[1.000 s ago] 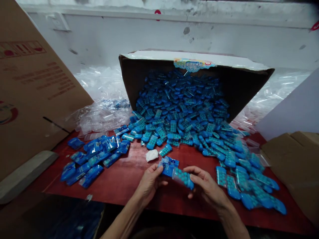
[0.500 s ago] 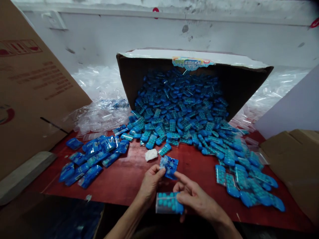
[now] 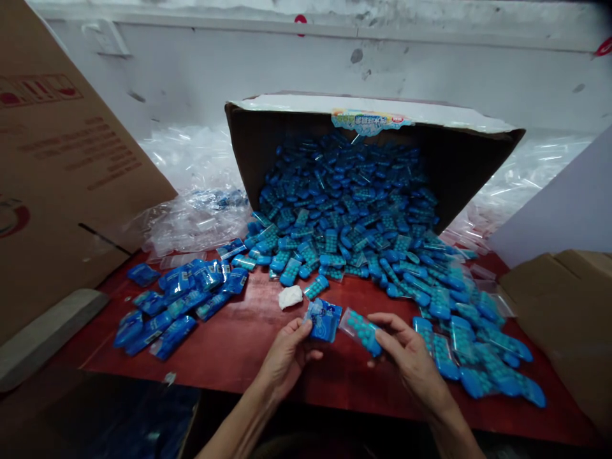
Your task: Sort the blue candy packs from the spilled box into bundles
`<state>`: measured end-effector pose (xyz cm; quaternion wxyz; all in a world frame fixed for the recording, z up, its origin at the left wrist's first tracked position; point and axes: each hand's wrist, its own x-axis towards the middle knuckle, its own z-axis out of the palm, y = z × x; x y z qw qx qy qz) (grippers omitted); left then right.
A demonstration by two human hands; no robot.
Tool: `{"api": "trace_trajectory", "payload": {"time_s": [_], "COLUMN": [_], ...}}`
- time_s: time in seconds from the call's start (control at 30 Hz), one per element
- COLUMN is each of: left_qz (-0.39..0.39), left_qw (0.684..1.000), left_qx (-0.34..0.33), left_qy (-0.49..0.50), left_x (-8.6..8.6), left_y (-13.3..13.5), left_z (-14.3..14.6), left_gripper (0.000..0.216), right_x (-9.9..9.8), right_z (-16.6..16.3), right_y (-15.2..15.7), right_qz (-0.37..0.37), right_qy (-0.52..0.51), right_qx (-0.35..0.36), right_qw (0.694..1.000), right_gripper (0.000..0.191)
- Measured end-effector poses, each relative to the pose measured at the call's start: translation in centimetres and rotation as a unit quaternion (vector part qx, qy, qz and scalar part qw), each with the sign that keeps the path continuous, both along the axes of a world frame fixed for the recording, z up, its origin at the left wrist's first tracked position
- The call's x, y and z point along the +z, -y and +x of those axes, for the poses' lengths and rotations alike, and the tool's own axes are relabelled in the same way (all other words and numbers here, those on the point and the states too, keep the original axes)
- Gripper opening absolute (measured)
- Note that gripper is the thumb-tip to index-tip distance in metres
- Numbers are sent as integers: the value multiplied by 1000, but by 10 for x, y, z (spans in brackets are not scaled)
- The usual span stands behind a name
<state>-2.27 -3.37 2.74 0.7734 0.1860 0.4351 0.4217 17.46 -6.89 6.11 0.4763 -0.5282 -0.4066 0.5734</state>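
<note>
Between the thumb and fingers of my left hand (image 3: 290,352) is a small blue printed sachet (image 3: 325,320). My right hand (image 3: 404,350) pinches the blue end of a clear candy box (image 3: 362,331) filled with round turquoise candies. The box is tilted, its clear end close to the sachet's right edge; I cannot tell whether they touch. Just beyond the sachet lie a crumpled white wad (image 3: 290,297) and a single candy box (image 3: 316,287). To the left is a pile of plump blue sachets (image 3: 184,299).
A large carton (image 3: 478,119) lies on its side, candy boxes (image 3: 349,210) spilling from it onto the red table (image 3: 268,331). Clear plastic wrap (image 3: 196,223) is heaped behind. Brown cartons stand at left (image 3: 71,146) and right (image 3: 559,319). Below the front edge is a dark bin (image 3: 143,414).
My right hand has moved right and away from me, lifting the candy box from below the sachet to beside it. My left hand still holds the sachet, now turned flatter toward me.
</note>
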Motion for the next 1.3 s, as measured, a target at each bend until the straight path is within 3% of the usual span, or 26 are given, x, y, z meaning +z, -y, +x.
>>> {"api": "trace_trajectory", "payload": {"time_s": [0.9, 1.13, 1.3], "left_qz": [1, 5, 23], "left_qw": [1000, 1000, 1000], "left_qx": [17, 21, 15], "left_qy": [6, 8, 1], "left_x": [3, -2, 1], "left_y": [2, 3, 3], "left_z": [0, -1, -2], "left_gripper": [16, 17, 19], "right_x": [1, -3, -1], "right_z": [-15, -12, -10], "right_y": [2, 2, 1], "right_qz": [-4, 44, 17], "right_qy": [71, 117, 122], "right_qx": [11, 54, 80], "right_qw": [997, 991, 989], "right_gripper": [30, 23, 25]}}
